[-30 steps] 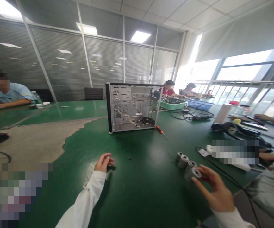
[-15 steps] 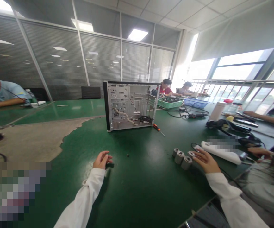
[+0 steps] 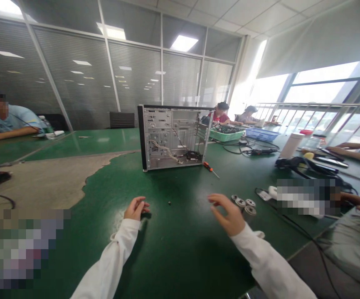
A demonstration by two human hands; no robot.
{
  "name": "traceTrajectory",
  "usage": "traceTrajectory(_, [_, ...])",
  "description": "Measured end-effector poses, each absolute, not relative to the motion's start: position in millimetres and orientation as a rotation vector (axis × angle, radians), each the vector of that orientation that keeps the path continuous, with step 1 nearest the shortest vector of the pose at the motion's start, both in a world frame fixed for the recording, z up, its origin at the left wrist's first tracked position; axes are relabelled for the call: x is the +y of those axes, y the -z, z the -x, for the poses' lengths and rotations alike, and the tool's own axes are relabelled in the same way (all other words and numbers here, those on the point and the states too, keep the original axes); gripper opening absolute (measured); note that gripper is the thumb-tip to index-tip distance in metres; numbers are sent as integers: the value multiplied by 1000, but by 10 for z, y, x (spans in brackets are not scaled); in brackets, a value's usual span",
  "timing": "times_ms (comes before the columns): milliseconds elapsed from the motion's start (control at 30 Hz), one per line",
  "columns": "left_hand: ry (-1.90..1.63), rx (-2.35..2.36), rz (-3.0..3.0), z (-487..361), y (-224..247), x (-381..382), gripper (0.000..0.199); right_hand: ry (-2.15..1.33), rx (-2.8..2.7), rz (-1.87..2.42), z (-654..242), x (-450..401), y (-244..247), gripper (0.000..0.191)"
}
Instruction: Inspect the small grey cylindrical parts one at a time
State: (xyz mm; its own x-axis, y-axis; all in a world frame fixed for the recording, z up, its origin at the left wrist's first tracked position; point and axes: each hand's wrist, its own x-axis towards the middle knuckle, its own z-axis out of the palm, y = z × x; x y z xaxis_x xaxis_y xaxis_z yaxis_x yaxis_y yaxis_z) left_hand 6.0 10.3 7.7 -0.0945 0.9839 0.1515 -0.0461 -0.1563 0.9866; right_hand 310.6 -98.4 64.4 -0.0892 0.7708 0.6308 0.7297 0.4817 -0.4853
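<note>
My left hand [image 3: 135, 208] hovers low over the green table [image 3: 173, 257], its fingers loosely bent and apart, with nothing visible in them. To its right lies a tiny dark piece [image 3: 169, 203], too small to name. My right hand [image 3: 229, 215] is in the air between that piece and several grey metal cylinders [image 3: 240, 203]; its thumb and fingers are spread around nothing. My wrist and hand partly hide the cylinders. Farther back, an open computer case [image 3: 183, 128] stands upright, cables hanging inside. Beside its lower right corner rests an orange-handled screwdriver [image 3: 210, 168].
At right are a white power strip [image 3: 272, 192] with a cable, a black strap-like item [image 3: 301, 166] and a pale bottle [image 3: 291, 145]. Green [image 3: 226, 136] and blue baskets [image 3: 262, 134] stand behind. People sit at the far side, left and right.
My right hand has left the cylinders and moved left, its fingers opening out; the far-right cylinder now stands among the others. My left hand has barely moved. The view has shifted slightly.
</note>
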Motion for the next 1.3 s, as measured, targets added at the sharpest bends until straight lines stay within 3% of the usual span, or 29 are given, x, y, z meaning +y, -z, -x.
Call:
traceTrajectory(167, [-1422,1151,-1245,-56,-74,94,33,8,-2370,1139,-2211,-521,-421,47])
traceTrajectory(367, [-1408,1177,-1252,-69,-99,74,36,166,-2466,1077,-2005,-139,-105,28])
traceTrajectory(533, [-1393,1174,-1265,-76,-107,76,34,176,-2365,1109,-2472,-426,-314,30])
traceTrajectory(733, [-1383,1173,-1275,-85,-104,77,34,516,-1628,1682,-3846,-838,-696,19])
traceTrajectory(867, [-1369,1153,-1276,-92,-108,85,34,554,-1562,1922,-4434,-981,-653,20])
traceTrajectory(1300, [-1392,1158,-1258,-108,-157,65,38,436,-1653,1954,-4503,-981,-414,17])
